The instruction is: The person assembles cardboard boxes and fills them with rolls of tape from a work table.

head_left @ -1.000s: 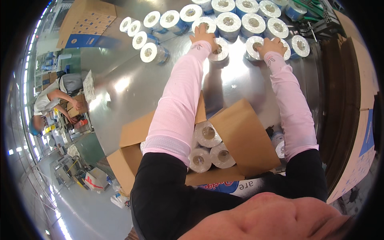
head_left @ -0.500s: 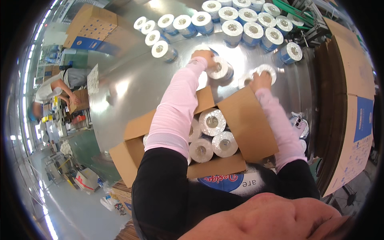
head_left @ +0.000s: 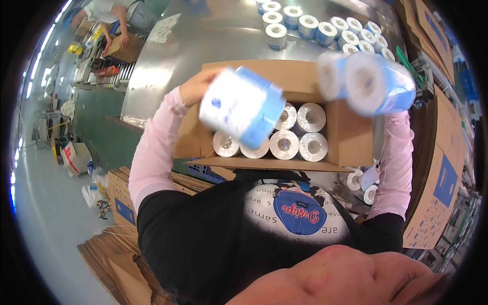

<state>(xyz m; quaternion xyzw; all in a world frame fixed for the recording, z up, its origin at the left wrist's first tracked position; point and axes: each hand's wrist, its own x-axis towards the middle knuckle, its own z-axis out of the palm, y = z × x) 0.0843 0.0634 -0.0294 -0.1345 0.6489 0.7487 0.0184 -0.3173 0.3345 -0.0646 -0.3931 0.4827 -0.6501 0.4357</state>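
Observation:
Blurred by motion, my left hand [head_left: 198, 87] is closed on blue-and-white wrapped paper rolls [head_left: 239, 107], tilted above the left part of an open cardboard box [head_left: 351, 127]. I cannot tell how many it holds. My right arm is raised at the box's right side. Two wrapped paper rolls [head_left: 384, 84] are held up there, their round ends toward the box; they hide my right hand. Inside the box, several white paper rolls [head_left: 283, 144] stand on end in rows, cores facing up. The rolls in my left hand cover some of them.
More wrapped rolls [head_left: 308, 26] stand on the metal table [head_left: 203, 35] at the far side. Stacked flat cartons [head_left: 432, 188] rise at the right. Loose rolls [head_left: 354, 179] lie near my right elbow. At far left another person [head_left: 122, 20] handles a small box [head_left: 124, 48].
Both hands have lifted paper rolls off the table and brought them back to the box. My view has shifted, and the box flaps now stand apart, showing the rolls inside.

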